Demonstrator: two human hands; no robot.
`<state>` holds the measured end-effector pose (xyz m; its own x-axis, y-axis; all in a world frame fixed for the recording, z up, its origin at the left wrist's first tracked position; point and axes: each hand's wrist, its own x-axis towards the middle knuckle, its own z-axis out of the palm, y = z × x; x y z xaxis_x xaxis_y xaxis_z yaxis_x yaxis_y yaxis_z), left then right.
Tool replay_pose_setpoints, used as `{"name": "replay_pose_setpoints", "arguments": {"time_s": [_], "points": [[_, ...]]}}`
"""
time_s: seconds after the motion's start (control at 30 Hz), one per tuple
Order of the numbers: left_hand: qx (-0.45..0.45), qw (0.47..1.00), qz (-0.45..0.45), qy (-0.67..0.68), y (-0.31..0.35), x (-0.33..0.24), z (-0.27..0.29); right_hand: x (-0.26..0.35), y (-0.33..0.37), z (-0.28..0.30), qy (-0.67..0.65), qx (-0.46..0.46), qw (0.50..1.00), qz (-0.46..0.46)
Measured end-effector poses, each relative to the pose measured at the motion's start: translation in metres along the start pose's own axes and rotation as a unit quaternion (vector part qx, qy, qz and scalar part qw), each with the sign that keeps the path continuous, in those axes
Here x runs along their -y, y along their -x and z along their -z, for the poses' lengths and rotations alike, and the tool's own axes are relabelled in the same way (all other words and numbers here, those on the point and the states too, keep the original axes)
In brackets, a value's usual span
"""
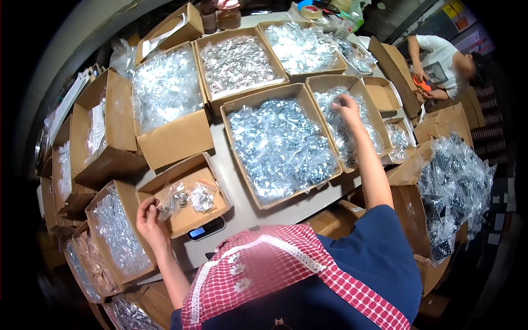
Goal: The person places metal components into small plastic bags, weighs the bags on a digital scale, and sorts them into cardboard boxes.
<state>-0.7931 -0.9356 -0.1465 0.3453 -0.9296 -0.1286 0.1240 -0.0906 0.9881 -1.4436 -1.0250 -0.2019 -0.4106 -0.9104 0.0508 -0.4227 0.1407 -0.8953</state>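
Observation:
My left hand is at the left rim of a shallow cardboard box, its fingers bent together at the edge of a small clear plastic bag. Inside that box lie a clear bag with dark metal pieces and a clear bag of pale, shiny pieces. A scale with a lit display shows under the box's front side. My right hand hangs over a long carton of small clear bags. Its fingers are drawn together; anything between them is too small to make out.
A large carton of silvery bagged parts sits centrally on the white table. More filled cartons line the back; others crowd the left. A carton overflows with bags at right. Another person holds something orange.

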Motion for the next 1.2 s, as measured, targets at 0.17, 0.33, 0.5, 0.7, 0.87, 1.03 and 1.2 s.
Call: {"name": "replay_pose_setpoints", "arguments": {"time_s": [0.17, 0.33, 0.5, 0.7, 0.87, 1.03, 1.2], "points": [[-0.085, 0.996, -0.035, -0.006, 0.012, -0.012, 0.023, 0.085, 0.017, -0.004, -0.268, -0.014, 0.958, 0.101], [-0.095, 0.994, -0.039, 0.020, 0.006, -0.018, 0.015, 0.143, 0.015, -0.032, -0.353, 0.173, 0.918, -0.058], [-0.073, 0.996, -0.055, -0.018, 0.022, -0.027, -0.015, 0.144, 0.046, -0.129, 0.329, 0.288, 0.896, 0.073], [-0.151, 0.980, -0.127, 0.018, 0.033, -0.020, 0.042, 0.166, 0.049, -0.119, 0.134, 0.260, 0.954, 0.063], [-0.299, 0.948, -0.101, 0.047, 0.038, -0.023, 0.109, 0.243, 0.088, -0.118, -0.207, 0.260, 0.943, -0.013], [-0.322, 0.937, -0.104, 0.084, 0.032, -0.034, 0.126, 0.287, 0.132, -0.183, -0.246, 0.392, 0.886, 0.038], [-0.232, 0.952, -0.189, -0.064, 0.008, -0.045, 0.135, 0.295, 0.176, -0.251, -0.162, 0.456, 0.864, 0.138]]}}
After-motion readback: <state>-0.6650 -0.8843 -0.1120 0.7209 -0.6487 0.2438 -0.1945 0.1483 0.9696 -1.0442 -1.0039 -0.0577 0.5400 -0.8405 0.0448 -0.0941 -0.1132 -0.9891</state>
